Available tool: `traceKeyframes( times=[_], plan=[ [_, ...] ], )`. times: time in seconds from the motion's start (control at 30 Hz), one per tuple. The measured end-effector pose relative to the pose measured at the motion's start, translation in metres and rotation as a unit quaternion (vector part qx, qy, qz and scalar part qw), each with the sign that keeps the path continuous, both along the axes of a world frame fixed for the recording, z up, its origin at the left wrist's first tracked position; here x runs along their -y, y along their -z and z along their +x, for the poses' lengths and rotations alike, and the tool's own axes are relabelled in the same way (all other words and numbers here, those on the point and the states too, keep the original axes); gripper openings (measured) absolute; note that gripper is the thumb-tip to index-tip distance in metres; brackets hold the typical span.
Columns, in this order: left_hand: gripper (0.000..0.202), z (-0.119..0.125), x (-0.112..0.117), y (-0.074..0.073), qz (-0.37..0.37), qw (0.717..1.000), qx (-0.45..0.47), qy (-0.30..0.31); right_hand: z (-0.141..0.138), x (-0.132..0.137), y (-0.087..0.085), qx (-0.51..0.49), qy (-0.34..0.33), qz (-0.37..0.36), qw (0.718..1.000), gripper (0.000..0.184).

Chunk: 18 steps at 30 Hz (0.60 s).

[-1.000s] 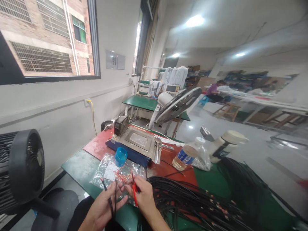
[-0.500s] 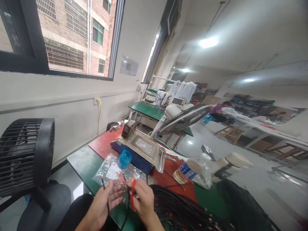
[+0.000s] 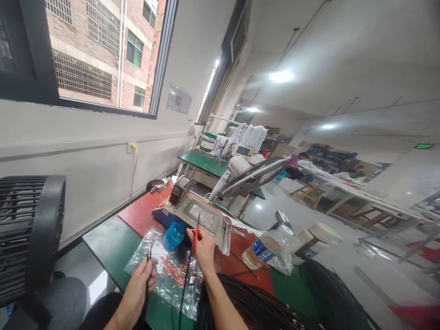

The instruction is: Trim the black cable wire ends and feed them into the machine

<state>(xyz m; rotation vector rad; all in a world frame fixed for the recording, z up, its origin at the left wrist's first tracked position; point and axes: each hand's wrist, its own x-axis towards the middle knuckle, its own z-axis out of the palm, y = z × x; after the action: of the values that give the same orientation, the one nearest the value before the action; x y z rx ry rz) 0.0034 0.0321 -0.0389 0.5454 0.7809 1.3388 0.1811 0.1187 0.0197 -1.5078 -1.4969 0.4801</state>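
My left hand (image 3: 142,277) is closed around thin black wires whose ends stick up near my fingers. My right hand (image 3: 202,245) grips a red-handled tool (image 3: 195,236) and is stretched forward toward the blue cup (image 3: 173,230); a black wire (image 3: 185,284) hangs down from it. Between my hands lies a clear plastic bag (image 3: 168,275) strewn with small red pieces (image 3: 175,270). A grey metal machine (image 3: 197,215) on a blue base stands just behind the cup.
A large bundle of black cables (image 3: 268,311) covers the bench at right. A plastic bottle (image 3: 263,250) and a white container (image 3: 314,238) stand beyond it. A black fan (image 3: 30,233) is at left, a white fan (image 3: 254,176) behind the machine. Other benches and people are farther back.
My right hand moved forward from beside the left hand to the blue cup, carrying the red tool and a wire. My left hand stayed low with its wires. The view tilted.
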Motion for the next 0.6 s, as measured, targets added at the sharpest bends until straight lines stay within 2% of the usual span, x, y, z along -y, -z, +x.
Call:
traceKeyframes(
  times=[0.13,0.3,0.6],
  plan=[
    [0.038,0.005,-0.007,0.01,0.029,0.995,-0.1,-0.006,-0.002,-0.004,0.002,0.024,-0.024,-0.021,0.999,0.037],
    [0.052,0.008,-0.015,0.024,0.015,0.989,-0.15,0.001,-0.004,-0.004,0.002,0.086,-0.007,-0.036,0.996,0.032],
    [0.052,0.006,-0.017,0.028,0.005,0.983,-0.181,0.0,-0.015,-0.001,-0.011,0.246,0.033,-0.09,0.965,0.023]
  ],
)
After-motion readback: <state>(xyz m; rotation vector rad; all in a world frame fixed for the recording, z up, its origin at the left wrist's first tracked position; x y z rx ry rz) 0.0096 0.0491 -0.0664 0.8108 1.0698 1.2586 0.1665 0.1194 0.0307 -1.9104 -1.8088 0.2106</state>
